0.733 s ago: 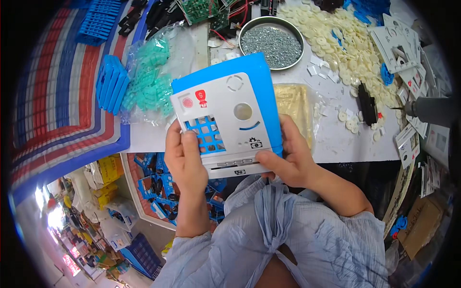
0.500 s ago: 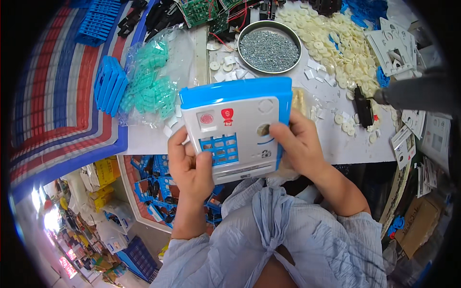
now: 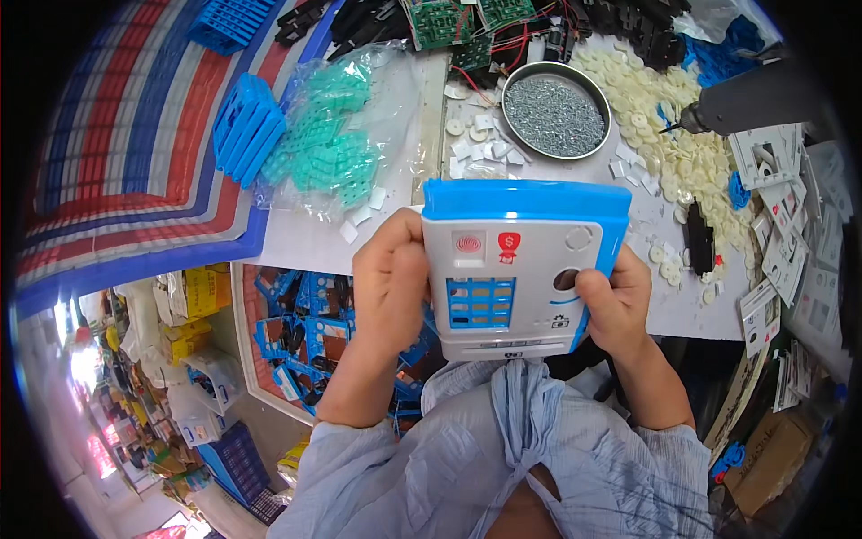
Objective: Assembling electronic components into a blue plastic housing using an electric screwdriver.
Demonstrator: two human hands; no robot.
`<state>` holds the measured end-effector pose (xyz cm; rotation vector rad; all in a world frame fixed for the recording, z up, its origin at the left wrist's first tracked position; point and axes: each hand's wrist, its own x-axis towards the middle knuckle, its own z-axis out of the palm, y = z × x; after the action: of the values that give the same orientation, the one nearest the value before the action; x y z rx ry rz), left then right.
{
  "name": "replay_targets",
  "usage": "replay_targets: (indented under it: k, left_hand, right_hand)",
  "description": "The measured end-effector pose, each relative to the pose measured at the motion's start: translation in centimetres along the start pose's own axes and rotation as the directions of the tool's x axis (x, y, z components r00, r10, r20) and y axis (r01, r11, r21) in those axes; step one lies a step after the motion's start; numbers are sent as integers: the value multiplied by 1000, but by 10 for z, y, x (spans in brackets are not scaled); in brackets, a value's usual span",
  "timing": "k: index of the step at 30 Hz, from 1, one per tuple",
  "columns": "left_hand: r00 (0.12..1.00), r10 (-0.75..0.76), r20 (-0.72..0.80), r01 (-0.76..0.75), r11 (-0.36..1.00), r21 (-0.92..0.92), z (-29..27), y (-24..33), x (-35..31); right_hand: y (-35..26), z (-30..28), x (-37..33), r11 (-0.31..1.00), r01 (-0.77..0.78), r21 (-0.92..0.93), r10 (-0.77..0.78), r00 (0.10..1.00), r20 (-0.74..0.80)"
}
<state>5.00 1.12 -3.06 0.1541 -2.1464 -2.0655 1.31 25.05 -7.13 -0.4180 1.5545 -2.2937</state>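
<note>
Between my hands is a toy safe front panel (image 3: 530, 269), white-faced with a bright blue frame, tilted so its face shows. It has a blue keypad grid, a round hole and red and black printed symbols. My right hand (image 3: 620, 305) grips its right edge, the thumb lying on the white face beside the hole. My left hand (image 3: 391, 283) is closed against the left edge, its fingertips hidden behind the panel. The panel's back is out of sight.
Beyond the panel stands a round metal tray (image 3: 555, 110) of small screws. Cream plastic discs (image 3: 646, 108) and white squares lie around it. At right, a dark power screwdriver (image 3: 754, 99) juts in. A bag of green parts (image 3: 337, 135) and blue frames (image 3: 247, 130) sit at left.
The view has shifted, with the table things now farther right. My left thumb has left the panel's face and that hand has closed at the left edge. My right hand keeps its hold.
</note>
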Motion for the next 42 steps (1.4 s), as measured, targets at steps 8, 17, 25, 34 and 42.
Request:
replay_targets:
  k: [8,17,25,34,42]
  left_hand:
    - [975,220,-34,-212,964,162,17,-1,6]
    - [993,-62,96,55,995,81,19,-7,1]
    - [986,165,31,-164,900,403,23,-21,-6]
    - [906,-335,258,404,867,-291,13,-6,23]
    - [985,-114,131,32,861,508,34,-50,12]
  right_hand:
    - [3,-8,-7,995,82,-60,-82,997,-2]
    - [-16,-31,21,984,174,-43,-179,957,-227]
    - [-12,-18,18,980,158,-120,-188,934,-303]
    - [-65,-41,27,173,729,-662,-379,670,639]
    - [-7,-55,-6,321,315,-893,-156,948,278]
